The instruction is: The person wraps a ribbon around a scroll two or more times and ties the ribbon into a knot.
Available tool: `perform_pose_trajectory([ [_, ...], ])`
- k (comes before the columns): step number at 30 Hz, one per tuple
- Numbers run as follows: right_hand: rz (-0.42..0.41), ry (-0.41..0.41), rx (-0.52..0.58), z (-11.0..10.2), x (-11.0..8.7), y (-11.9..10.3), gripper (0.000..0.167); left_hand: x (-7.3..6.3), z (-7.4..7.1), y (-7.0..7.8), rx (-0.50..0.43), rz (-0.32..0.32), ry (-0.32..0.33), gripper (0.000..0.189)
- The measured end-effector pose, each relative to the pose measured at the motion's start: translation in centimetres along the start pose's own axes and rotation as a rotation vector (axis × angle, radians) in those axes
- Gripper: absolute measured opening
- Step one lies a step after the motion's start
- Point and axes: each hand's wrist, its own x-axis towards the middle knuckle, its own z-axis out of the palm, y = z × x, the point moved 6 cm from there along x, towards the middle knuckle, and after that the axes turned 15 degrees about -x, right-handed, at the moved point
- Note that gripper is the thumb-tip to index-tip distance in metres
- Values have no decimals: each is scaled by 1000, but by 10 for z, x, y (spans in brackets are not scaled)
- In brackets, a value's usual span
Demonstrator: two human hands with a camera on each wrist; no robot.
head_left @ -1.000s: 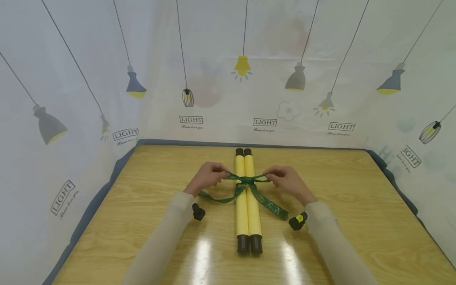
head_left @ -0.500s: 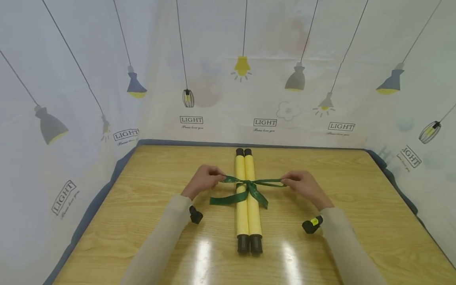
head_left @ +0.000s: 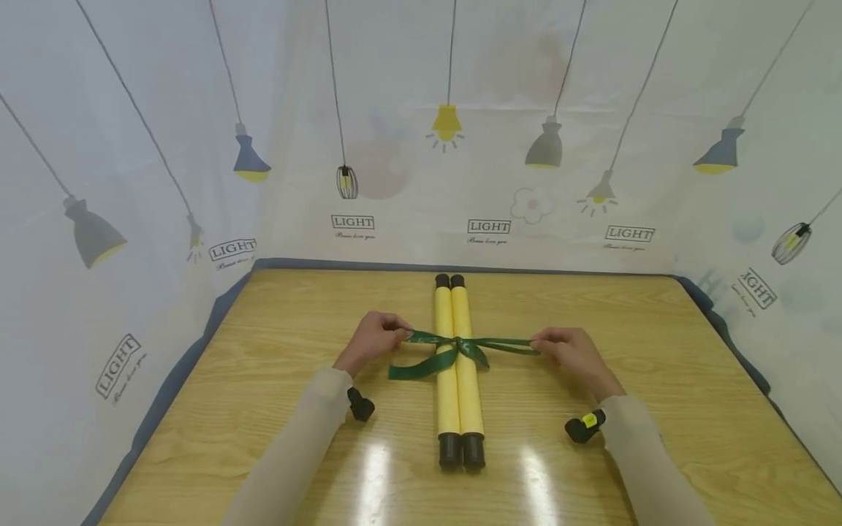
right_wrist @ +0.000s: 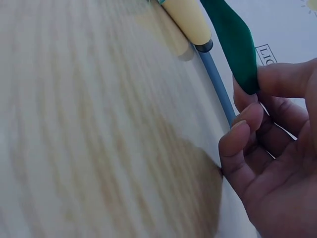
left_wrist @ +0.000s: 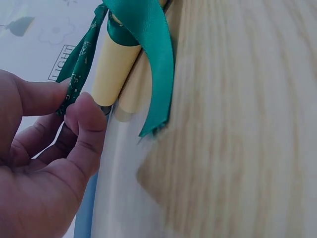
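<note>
Two yellow tubes with black end caps, the left tube (head_left: 448, 402) and the right tube (head_left: 470, 402), lie side by side on the table. A green ribbon (head_left: 424, 367) goes around both and is knotted on top in a bow shape. My left hand (head_left: 371, 340) pinches the left loop (left_wrist: 81, 64) between thumb and fingers. On the other side, my right hand (head_left: 575, 356) pinches the right loop (right_wrist: 237, 47), which is drawn out taut. One loose tail (left_wrist: 161, 74) hangs to the left; a short end shows right of the knot. The ribbon under the tubes is hidden.
The wooden table (head_left: 296, 307) has a blue-edged cloth (head_left: 368, 264) along its back and sides. Behind it hangs a white backdrop (head_left: 421, 190) printed with lamps. A black wrist device (head_left: 360, 405) is on the left wrist, another (head_left: 584, 426) on the right.
My right hand has moved right and slightly toward me, lengthening the right loop. My left hand has shifted slightly left. The knot looks tighter and the right tail has become much shorter.
</note>
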Motion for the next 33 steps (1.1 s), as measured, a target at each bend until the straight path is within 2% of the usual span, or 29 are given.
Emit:
perform_pose_trajectory([
  [10, 4, -1, -24, -1, -2, 7, 35, -2, 0, -6, -38, -4, 24, 13],
  [16, -4, -2, -29, -3, 3, 2, 41, -2, 3, -4, -47, 2, -1, 16],
  [20, 15, -10, 29, -1, 8, -2, 48, -2, 4, -4, -75, -11, -32, 22],
  [27, 41, -51, 224, 10, 13, -9, 57, 0, 5, -5, -123, -60, -51, 38],
  [33, 13, -65, 227, 11, 12, -12, 67, -2, 3, -4, -150, -87, -45, 50],
])
